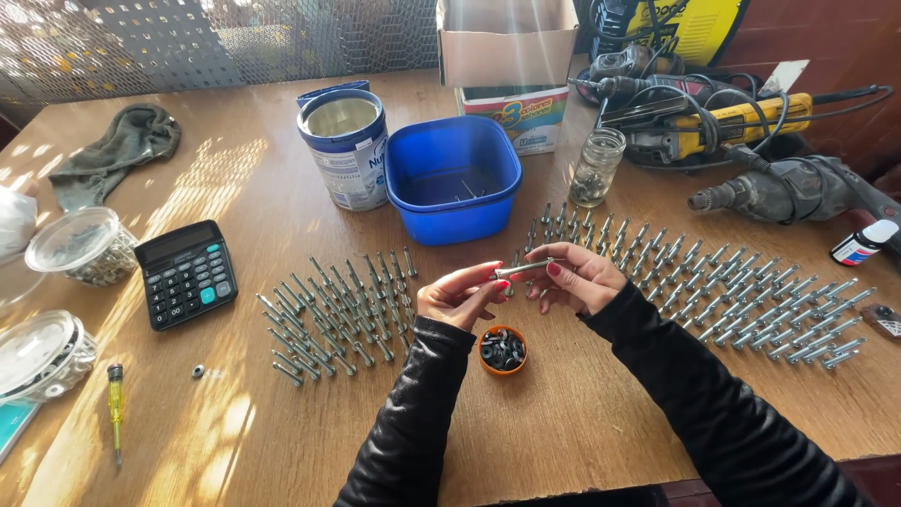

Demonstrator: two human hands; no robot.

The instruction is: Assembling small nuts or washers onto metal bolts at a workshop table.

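Note:
My left hand point(457, 297) and my right hand point(579, 278) meet above the wooden table point(582, 413), both pinching one grey metal bolt point(522, 269) held level between the fingertips. Just below the hands sits a small orange cap point(503, 350) filled with dark washers or nuts. Rows of several similar bolts point(340, 310) lie to the left of my hands. A larger spread of bolts point(751, 293) lies to the right. Both arms wear black sleeves.
A blue plastic tub point(453, 178), a metal tin point(345, 146), a glass jar point(597, 167) and a cardboard box point(507, 42) stand behind. Power drills point(741, 131) lie at the back right. A calculator point(186, 272), lidded containers point(83, 246), a screwdriver point(115, 408) and a cloth point(117, 150) are on the left.

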